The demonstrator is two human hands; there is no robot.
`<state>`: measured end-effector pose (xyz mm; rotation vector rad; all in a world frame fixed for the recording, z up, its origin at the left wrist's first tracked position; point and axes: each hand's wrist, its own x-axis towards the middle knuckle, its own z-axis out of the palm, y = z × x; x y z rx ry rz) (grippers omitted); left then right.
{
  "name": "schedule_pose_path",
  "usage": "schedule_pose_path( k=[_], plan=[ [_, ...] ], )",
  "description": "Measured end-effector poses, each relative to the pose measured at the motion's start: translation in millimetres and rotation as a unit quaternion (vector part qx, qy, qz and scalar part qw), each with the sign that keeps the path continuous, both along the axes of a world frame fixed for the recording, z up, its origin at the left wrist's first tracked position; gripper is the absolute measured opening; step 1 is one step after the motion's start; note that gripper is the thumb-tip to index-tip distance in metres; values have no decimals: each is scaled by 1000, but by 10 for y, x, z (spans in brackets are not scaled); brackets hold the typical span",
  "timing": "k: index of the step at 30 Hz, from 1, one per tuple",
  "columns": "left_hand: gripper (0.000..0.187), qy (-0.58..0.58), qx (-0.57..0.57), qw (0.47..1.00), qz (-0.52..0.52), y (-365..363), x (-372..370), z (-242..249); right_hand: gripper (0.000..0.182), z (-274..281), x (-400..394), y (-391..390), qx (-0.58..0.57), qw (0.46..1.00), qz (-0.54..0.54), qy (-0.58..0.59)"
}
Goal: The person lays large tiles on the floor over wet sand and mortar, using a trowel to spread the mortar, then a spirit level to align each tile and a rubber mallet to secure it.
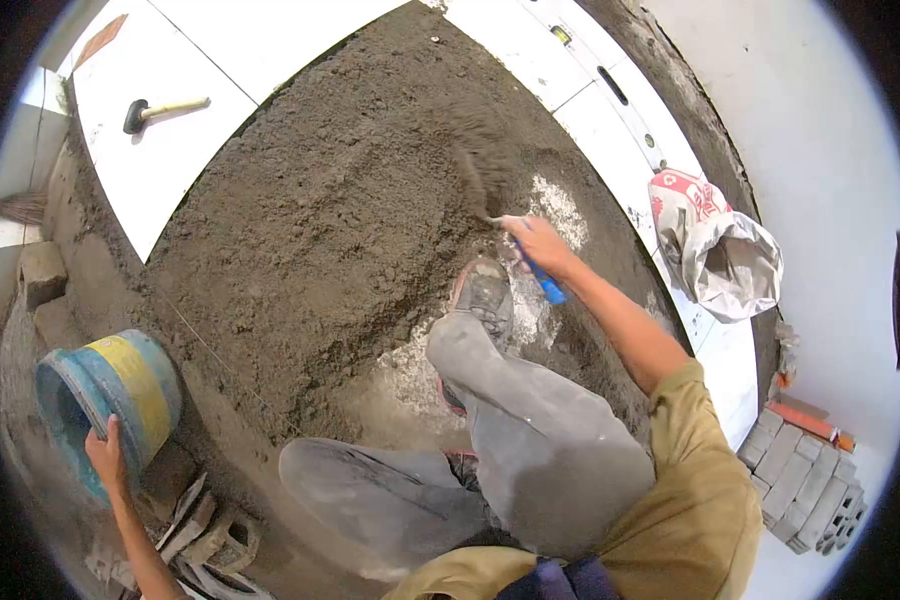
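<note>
My right hand (538, 245) is closed around the blue handle of a trowel (548, 282). Its blade, smeared by motion, is down at the damp grey mortar bed (320, 230). Off to the left, my left hand (108, 455) grips the rim of a blue bucket with a yellow band (150, 385). The bucket lies tipped, its mouth facing left; what is inside cannot be made out. Just below the trowel, my shoe (485, 295) stands beside a pale patch of bare floor (405, 375).
White tiles (195, 70) border the mortar at upper left, with a mallet (160, 112) on them. Along the right tiles lie a spirit level (615, 85) and an opened sack (715, 245). Hollow blocks (800, 475) are stacked lower right. A string (205, 340) crosses near the bucket.
</note>
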<state>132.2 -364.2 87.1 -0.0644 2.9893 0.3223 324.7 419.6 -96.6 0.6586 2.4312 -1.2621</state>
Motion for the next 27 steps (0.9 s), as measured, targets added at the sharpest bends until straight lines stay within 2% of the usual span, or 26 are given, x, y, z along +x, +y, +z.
schedule_pose_path(
  k=[2, 4, 5, 7, 8, 10, 11, 12, 14, 17, 18, 19, 20, 21, 22, 24, 25, 26, 27],
  plan=[
    [50, 14, -10, 1000, -6, -5, 17, -13, 51, 418, 45, -27, -91, 977, -154, -118],
    [49, 3, 59, 998, 10, 183, 50, 34, 55, 592, -100, 162, 84, 993, -77, -18],
    [49, 4, 58, 998, 11, 149, 52, 9, 59, 537, -188, 323, 116, 987, -103, 30],
    [46, 21, 34, 999, -7, 62, 16, -36, 63, 388, -441, 811, 219, 971, -94, -15],
    [46, 21, 31, 999, -8, 63, -7, -3, 63, 550, -596, 885, 252, 965, -64, -26],
    [47, -49, -54, 996, 43, 131, -20, 80, 59, 340, -694, 1135, 312, 949, 26, -41],
    [47, -49, -55, 996, 45, 217, 8, 122, 57, 311, -699, 1118, 336, 939, 61, -34],
    [49, -40, -26, 998, 31, 317, 38, 161, 57, 323, -650, 1118, 335, 939, 63, -32],
    [51, -28, 4, 999, 24, 328, 35, 165, 51, 527, -524, 999, 307, 933, 174, -63],
    [55, 3, 41, 999, 12, 27, 50, -41, 49, 763, -552, 958, 323, 928, 160, -95],
    [54, 40, -39, 998, 7, -111, 24, -123, 48, 722, -612, 995, 304, 943, 94, -95],
    [53, 77, -118, 990, 3, -185, 29, -160, 48, 652, -710, 1013, 302, 943, 102, -93],
    [50, -53, -26, 998, 39, 289, 34, 161, 48, 545, -790, 1024, 296, 948, 83, -78],
    [50, -54, -31, 997, 42, 179, 54, 121, 48, 428, -811, 1011, 289, 953, 61, -65],
    [48, -33, -49, 998, 37, 14, 39, 14, 46, 242, -763, 938, 311, 945, 96, -37],
    [46, -10, -65, 997, 29, -27, 6, -11, 43, 394, -666, 417, 277, 954, 97, -58],
    [48, -6, -23, 999, 31, 74, 31, 24, 44, 471, -616, 185, 285, 945, 131, -85],
    [51, -3, 19, 999, 32, 182, 53, 55, 45, 467, -523, 37, 224, 959, 166, -51],
    [51, -2, 20, 999, 31, 270, 64, 76, 45, 486, -428, -107, 231, 949, 208, -59]
  ],
)
